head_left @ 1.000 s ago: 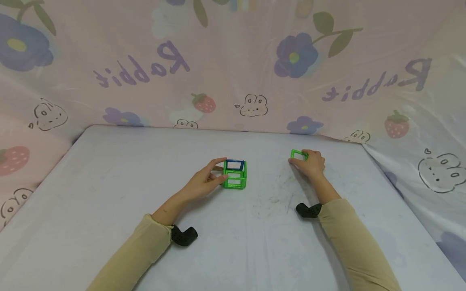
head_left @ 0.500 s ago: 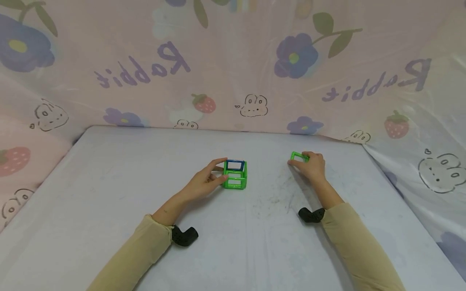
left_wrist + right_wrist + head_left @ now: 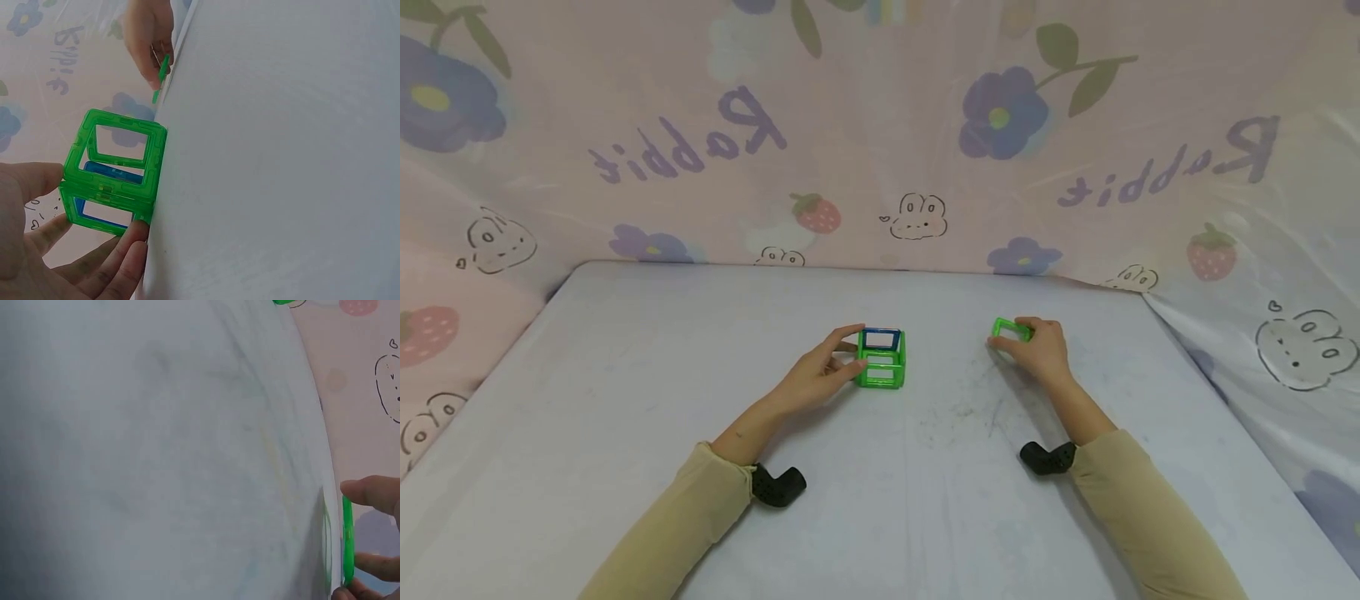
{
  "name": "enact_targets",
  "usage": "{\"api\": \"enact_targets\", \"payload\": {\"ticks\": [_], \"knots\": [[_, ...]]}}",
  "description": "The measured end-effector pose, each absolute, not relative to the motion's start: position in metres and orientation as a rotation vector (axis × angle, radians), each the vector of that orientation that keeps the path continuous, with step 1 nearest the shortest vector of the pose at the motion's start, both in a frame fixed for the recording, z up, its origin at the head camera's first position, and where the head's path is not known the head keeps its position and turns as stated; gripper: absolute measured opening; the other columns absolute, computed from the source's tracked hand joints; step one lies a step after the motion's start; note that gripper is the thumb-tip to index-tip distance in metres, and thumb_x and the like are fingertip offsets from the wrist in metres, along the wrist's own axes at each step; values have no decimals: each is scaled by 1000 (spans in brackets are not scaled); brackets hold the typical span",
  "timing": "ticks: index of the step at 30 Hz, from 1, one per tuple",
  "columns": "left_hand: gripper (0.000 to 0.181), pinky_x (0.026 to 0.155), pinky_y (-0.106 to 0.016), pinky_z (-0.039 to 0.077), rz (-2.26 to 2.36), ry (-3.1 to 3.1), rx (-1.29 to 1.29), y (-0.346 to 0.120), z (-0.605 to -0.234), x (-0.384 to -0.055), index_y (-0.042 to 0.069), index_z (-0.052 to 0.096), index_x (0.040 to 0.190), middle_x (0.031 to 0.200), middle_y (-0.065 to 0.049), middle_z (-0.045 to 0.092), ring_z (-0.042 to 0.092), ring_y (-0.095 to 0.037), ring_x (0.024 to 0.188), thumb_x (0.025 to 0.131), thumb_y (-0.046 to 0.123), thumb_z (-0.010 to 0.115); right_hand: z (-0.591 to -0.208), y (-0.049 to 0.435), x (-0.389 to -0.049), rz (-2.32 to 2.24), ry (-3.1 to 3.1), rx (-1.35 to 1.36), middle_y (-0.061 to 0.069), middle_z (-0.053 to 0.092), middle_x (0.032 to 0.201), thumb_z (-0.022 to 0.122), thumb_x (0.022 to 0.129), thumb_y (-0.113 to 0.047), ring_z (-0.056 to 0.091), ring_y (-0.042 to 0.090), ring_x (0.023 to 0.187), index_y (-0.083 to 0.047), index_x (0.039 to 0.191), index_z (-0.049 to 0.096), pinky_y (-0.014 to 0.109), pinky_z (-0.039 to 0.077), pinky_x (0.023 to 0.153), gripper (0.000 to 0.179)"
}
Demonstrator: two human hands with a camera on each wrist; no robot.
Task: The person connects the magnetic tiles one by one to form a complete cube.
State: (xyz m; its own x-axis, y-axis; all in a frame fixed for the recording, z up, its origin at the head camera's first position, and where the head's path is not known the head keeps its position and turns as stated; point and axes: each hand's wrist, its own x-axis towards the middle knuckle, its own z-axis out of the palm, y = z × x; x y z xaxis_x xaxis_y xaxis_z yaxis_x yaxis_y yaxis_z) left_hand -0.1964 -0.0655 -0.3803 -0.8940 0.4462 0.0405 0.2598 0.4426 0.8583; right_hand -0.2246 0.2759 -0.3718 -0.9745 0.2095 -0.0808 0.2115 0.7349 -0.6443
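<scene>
My left hand (image 3: 820, 375) grips the left side of a small box of magnetic tiles (image 3: 881, 384) near the middle of the table. Thumb and fingers are spread around it. Its frames are green, with a blue tile (image 3: 112, 172) showing inside in the left wrist view; the palm side is partly hidden by fingers. Off to the right, my right hand (image 3: 1043, 348) pinches a single green square magnetic tile (image 3: 349, 540) by its edges. That tile appears edge-on in the right wrist view, close over the table, with a gap between it and the box.
A white cloth (image 3: 700, 333) with faint smudges covers the table. Behind and at the sides hangs a pink curtain (image 3: 850, 125) with rabbits, flowers and strawberries. Black curved pieces (image 3: 779, 487) stick out at both sleeve cuffs.
My right hand has shifted slightly toward me, and its tile has tilted flatter. The left hand and the box stay almost still.
</scene>
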Motion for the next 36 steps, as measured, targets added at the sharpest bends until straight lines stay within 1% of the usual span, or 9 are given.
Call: {"api": "enact_targets", "payload": {"ticks": [6, 13, 21, 28, 32, 36], "knots": [[57, 77, -31, 48, 1437, 2504, 630, -66, -381, -197, 19, 31, 149, 135, -19, 53, 63, -21, 89, 98, 25, 55, -369, 271, -219, -1097, 2921, 322, 34, 30, 139, 68, 86, -35, 37, 42, 120, 5, 139, 42, 52, 33, 102, 71], [57, 78, -32, 48, 1438, 2499, 633, -65, -381, -196, 18, 31, 149, 135, -19, 53, 63, -21, 89, 98, 25, 55, -369, 263, -216, -1106, 2939, 261, 33, 34, 135, 69, 85, -35, 39, 39, 116, 3, 139, 45, 51, 36, 97, 70], [57, 80, -34, 49, 1442, 2499, 634, -66, -381, -196, 19, 31, 149, 135, -19, 53, 63, -21, 89, 98, 25, 55, -366, 249, -212, -1128, 2935, 223, 30, 35, 134, 69, 86, -34, 39, 39, 117, 1, 138, 47, 51, 36, 97, 67], [57, 78, -32, 48, 1445, 2496, 628, -66, -381, -197, 19, 31, 149, 135, -19, 53, 63, -20, 89, 98, 25, 55, -367, 239, -208, -1179, 2938, 161, 30, 34, 136, 71, 85, -31, 41, 41, 118, 2, 136, 49, 50, 38, 96, 65], [57, 79, -32, 48, 1449, 2496, 629, -66, -381, -196, 19, 32, 148, 135, -19, 53, 63, -20, 88, 97, 26, 56, -368, 233, -208, -1196, 2947, 140, 30, 34, 134, 72, 84, -31, 42, 43, 118, 2, 135, 50, 51, 39, 96, 64], [56, 77, -31, 48, 1452, 2494, 631, -66, -381, -197, 20, 32, 148, 135, -19, 53, 63, -19, 87, 97, 26, 56, -368, 227, -208, -1193, 2952, 129, 29, 35, 133, 72, 84, -31, 43, 42, 118, 1, 135, 51, 51, 39, 97, 64]]}}
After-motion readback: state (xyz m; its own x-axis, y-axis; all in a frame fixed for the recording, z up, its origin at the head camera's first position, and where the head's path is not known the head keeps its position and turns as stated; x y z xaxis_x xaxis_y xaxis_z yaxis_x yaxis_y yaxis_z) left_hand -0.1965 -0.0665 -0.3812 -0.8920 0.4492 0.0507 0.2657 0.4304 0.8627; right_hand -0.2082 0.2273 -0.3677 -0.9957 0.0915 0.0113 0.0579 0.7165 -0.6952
